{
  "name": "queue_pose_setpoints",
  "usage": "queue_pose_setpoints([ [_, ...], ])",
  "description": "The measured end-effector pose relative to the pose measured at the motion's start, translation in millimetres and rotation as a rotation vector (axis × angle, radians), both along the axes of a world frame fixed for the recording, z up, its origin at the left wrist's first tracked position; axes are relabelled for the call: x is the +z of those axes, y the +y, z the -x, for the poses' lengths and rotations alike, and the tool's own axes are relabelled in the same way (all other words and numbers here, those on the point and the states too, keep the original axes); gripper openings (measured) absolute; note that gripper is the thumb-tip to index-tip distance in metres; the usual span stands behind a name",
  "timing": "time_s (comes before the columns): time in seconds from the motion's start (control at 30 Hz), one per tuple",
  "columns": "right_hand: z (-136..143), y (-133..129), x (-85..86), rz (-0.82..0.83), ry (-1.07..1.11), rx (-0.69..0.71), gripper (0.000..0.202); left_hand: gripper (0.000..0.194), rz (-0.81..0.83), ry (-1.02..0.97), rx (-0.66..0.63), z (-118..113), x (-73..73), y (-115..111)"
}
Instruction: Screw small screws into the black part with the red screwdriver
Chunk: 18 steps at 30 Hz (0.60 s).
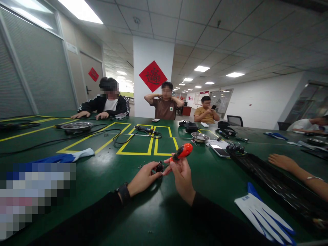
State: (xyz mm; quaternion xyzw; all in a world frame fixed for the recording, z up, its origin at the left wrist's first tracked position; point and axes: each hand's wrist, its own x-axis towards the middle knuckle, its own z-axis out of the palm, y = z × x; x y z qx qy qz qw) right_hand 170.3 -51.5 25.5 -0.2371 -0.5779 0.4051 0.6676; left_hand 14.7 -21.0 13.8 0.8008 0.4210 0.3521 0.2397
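Note:
My left hand (145,177) has its thumb and fingers closed round a small dark cylindrical part (159,166) that stands upright over the green table (143,218). Close on its right, my right hand (182,176) grips a screwdriver with a red and black handle (182,152). The handle tilts up to the right, and the shaft points down left toward the dark part. Whether the tip touches the part is too small to tell. A few tiny pieces lie on the table just left of the part.
Blue-and-white gloves (258,213) lie at right, beside a long black tray (271,177) and a person's forearm (307,174). Further back are a metal bowl (200,137), a phone (219,151), a cabled tool (146,130) and another bowl (77,127). Several people sit around.

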Motion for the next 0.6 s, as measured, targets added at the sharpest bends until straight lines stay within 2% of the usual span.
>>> queue_pose_setpoints([
  [0.1, -1.0, 3.2, -1.3, 0.023, 0.022, -0.036, 0.019, 0.027, 0.002, -0.004, 0.016, 0.3, -1.4, 0.5],
  [0.33, -2.2, 1.5, 1.8, -0.003, 0.052, 0.007, 0.029, 0.027, -0.016, 0.015, 0.018, 1.2, -2.6, 1.4],
  [0.6, -2.2, 1.7, -2.8, 0.009, 0.025, -0.026, 0.015, 0.027, -0.038, 0.03, 0.011, 2.0, -3.7, 2.1],
])
